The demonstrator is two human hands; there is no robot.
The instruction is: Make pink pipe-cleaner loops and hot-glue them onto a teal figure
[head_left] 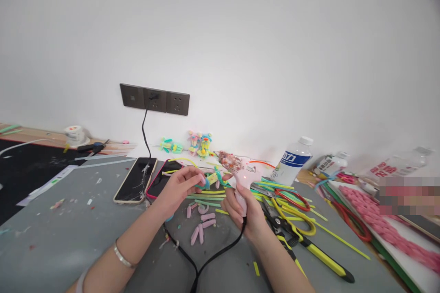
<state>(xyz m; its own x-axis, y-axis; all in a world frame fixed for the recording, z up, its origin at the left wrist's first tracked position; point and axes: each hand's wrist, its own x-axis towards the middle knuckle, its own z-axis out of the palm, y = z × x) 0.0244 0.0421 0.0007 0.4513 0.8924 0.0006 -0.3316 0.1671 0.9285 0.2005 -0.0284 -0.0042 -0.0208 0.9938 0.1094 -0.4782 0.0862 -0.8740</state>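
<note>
My right hand (pixel 244 206) is wrapped round the handle of a white hot glue gun (pixel 246 175); its nozzle end is caked with brownish residue and points left. A black cord runs down from the handle. Between the fingers of my left hand (pixel 184 185) is a small yellow and teal pipe-cleaner figure (pixel 212 179), close to the glue gun. My right fingertips come near the figure; whether they touch it I cannot tell. On the grey mat below lie several short pink pipe-cleaner pieces (pixel 202 226).
Finished-looking fuzzy figures (pixel 200 143) stand by the wall. Two phones lie left, one a black-screened phone (pixel 136 179). Pliers (pixel 285 224), yellow-handled scissors (pixel 302 219) and green pipe cleaners (pixel 330 231) lie right. A bottle (pixel 292 160) stands behind. Wall sockets (pixel 154 99) hold a plug.
</note>
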